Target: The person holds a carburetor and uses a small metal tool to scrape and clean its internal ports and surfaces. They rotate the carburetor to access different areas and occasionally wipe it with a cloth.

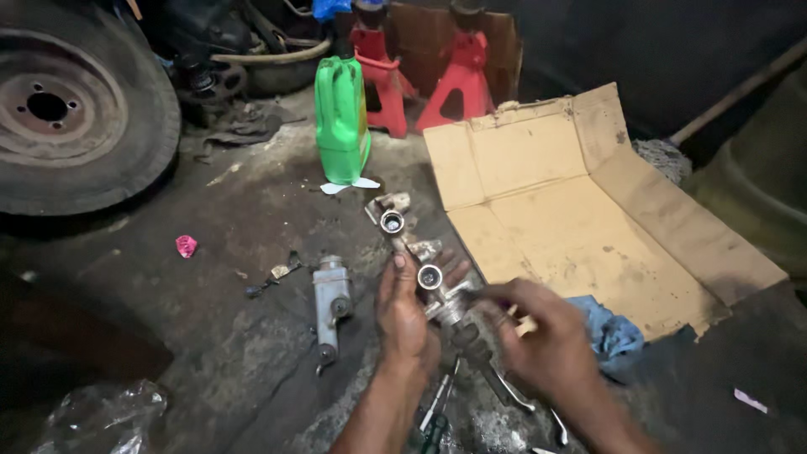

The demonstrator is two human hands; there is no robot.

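My left hand (403,315) grips a long grey metal cylinder (409,244) with two round ports on top, held above the dirty floor and pointing away from me. At the cylinder's near end my right hand (542,340) is closed around a small tool or part; what it is stays hidden by the fingers. A second, shorter metal cylinder (330,303) lies on the floor just left of my left hand. Below my hands, metal hand tools (504,391) rest on the ground.
A flattened cardboard box (580,227) lies to the right, a blue rag (609,332) at its near edge. Behind stand a green plastic jug (341,118) and two red jack stands (420,76). A car wheel (71,109) sits far left, crumpled plastic (101,420) near left.
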